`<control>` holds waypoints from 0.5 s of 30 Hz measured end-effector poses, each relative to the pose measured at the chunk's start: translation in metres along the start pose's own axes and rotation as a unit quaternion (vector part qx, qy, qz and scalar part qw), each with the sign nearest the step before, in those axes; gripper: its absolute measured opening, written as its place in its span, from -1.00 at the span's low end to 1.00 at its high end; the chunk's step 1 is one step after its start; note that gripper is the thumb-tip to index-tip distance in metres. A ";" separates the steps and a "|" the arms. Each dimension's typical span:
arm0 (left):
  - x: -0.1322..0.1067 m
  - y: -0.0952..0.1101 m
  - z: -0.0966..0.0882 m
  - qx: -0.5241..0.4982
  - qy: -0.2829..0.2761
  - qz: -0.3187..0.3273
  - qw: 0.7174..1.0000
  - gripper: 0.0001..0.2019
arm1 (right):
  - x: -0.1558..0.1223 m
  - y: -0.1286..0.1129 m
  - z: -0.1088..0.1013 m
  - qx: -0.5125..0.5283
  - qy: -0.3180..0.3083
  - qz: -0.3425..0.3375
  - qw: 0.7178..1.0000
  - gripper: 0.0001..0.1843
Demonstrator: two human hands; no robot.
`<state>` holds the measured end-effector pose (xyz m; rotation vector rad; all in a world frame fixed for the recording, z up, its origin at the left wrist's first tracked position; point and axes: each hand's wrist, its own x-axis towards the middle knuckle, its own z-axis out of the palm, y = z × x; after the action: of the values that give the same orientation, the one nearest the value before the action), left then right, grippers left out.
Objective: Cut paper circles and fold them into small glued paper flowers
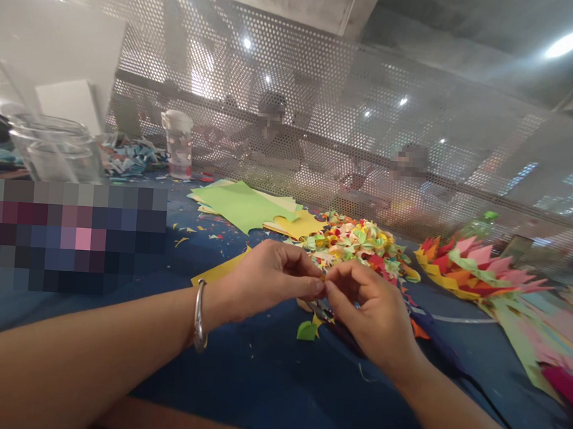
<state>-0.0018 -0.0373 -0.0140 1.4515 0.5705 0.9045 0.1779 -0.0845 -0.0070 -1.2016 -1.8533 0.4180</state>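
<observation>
Orange, as far as can be told, is the tiny paper scrap (324,279) where the two hands meet, its shape and long axis too small to make out. It lies to the right of the left hand (267,284) and to the left of the right hand (375,307), neither clearly nearer. Each hand appears to pinch it between thumb and forefinger, fingertips almost touching, the other fingers curled; any fold is hidden by the fingertips.

Just beyond, on the far side and a little right, a heap of paper bits (357,238) spreads over the blue tabletop (251,387). On the near side, below the fingers, a green piece (307,331) lies apart; the dark object (331,319) beside it is mostly covered by the right hand and cannot be named surely. A yellow sheet (218,268) shows only in part behind the left wrist, with a green sheet (243,205) farther off.

To the far right stands a spiky stack of coloured paper (477,268), blurred towards its edge. A pixelated block (76,237) hides the tabletop at left, and people beyond the mesh screen (322,106) are indistinct.
</observation>
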 end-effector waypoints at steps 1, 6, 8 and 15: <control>0.000 -0.001 0.000 0.011 0.003 0.005 1.000 -0.83 | 0.000 0.000 0.000 -0.002 0.001 -0.002 1.000 -0.89; 0.001 -0.004 -0.002 0.057 0.006 0.014 0.998 -0.84 | 0.000 0.002 0.000 -0.003 0.006 -0.014 1.000 -0.89; 0.001 -0.005 -0.002 0.069 0.010 0.014 0.997 -0.84 | 0.001 0.002 0.001 0.001 0.011 -0.015 1.000 -0.90; 0.001 -0.002 -0.001 0.104 0.029 0.015 0.994 -0.82 | 0.001 0.002 0.002 0.006 0.001 -0.008 1.000 -0.89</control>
<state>-0.0016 -0.0358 -0.0157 1.6285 0.7048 0.9351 0.1769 -0.0825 -0.0090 -1.1782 -1.8551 0.4169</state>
